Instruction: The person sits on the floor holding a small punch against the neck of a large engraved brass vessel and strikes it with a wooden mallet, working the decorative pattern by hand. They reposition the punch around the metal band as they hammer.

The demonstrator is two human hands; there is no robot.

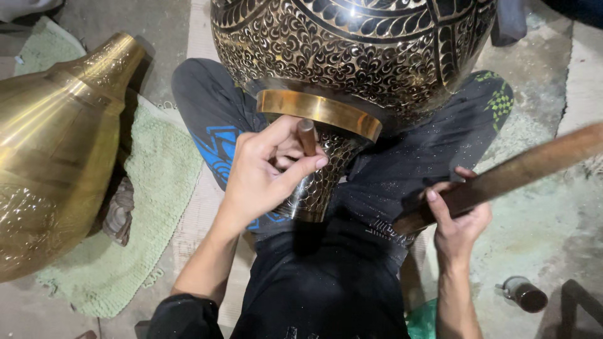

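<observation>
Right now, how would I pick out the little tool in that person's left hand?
Start at the big engraved brass vase lying across the person's lap, and go down to its plain gold band. Just below, the left hand pinches a short brown metal punch, tip against the patterned neck; unlike the long wooden stick in the right hand, it is stubby.
</observation>
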